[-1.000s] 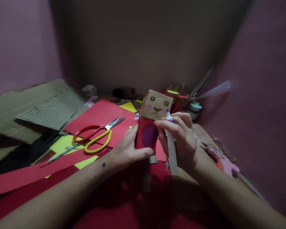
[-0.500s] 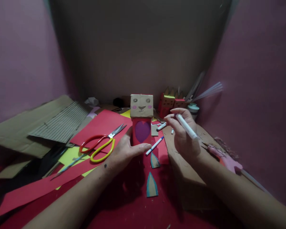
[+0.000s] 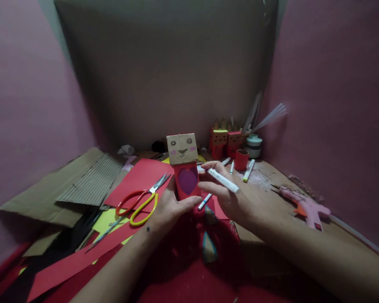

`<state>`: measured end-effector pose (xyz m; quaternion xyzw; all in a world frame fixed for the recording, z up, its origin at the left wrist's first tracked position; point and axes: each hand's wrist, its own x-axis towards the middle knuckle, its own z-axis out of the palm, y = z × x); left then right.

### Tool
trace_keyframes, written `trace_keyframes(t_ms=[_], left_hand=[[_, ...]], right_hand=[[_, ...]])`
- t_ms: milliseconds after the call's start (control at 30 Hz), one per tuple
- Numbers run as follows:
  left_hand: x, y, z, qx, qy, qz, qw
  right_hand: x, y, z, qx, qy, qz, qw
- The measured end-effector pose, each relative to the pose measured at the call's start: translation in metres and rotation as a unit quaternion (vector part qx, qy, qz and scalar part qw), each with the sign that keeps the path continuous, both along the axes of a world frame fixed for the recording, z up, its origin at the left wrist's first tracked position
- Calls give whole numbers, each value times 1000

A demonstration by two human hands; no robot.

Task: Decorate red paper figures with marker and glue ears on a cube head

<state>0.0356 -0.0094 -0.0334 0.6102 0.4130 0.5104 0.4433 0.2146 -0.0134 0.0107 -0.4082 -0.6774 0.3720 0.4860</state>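
Note:
My left hand (image 3: 169, 208) is closed around the red body of a cardboard animal figure (image 3: 182, 156), which stands upright, tilted slightly. Its boxy tan head has drawn eyes, pink cheeks, a nose and a mouth, and a purple heart is on its front. A white marker (image 3: 224, 180) rests in the grip of my right hand (image 3: 232, 200), its tip pointing at the figure. Fingertips of that hand reach the figure's right side; I cannot tell whether the tip touches. Two blue-edged cardboard ear shapes (image 3: 209, 247) lie below, beside a thin pen (image 3: 204, 202).
Scissors (image 3: 143, 202) with red and yellow handles lie on red paper (image 3: 139, 176) to the left. Corrugated cardboard (image 3: 90, 181) is farther left. Small red figures (image 3: 220, 143), a red tube (image 3: 241, 160), a lidded jar (image 3: 254, 145) and a pink glue gun (image 3: 303, 206) are right.
My right hand has moved left with the marker, up to the figure's side. The figure's head now tilts a little. The whole view has shifted slightly.

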Motion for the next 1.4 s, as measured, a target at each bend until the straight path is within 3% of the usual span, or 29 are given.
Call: trace_keyframes(t_ms=[167,233,400,633,800,1133,1400], left_hand=[[-3,8,-6,38,5,5,999],[-4,10,-8,51,12,-2,999],[-1,10,-9,51,3,-7,999],[5,5,-7,52,-1,-19,998],[2,9,-11,85,91,25,992],[-1,17,-21,72,336,191,919],[13,9,-20,97,456,262,845]], right_hand=[[-2,9,-13,32,76,54,995],[-5,16,-20,15,166,69,984],[-6,25,-24,-9,226,65,972],[-3,30,-19,-2,217,21,976],[0,37,-20,12,206,10,978],[-2,29,-14,10,239,48,970],[-7,31,-14,20,261,11,965]])
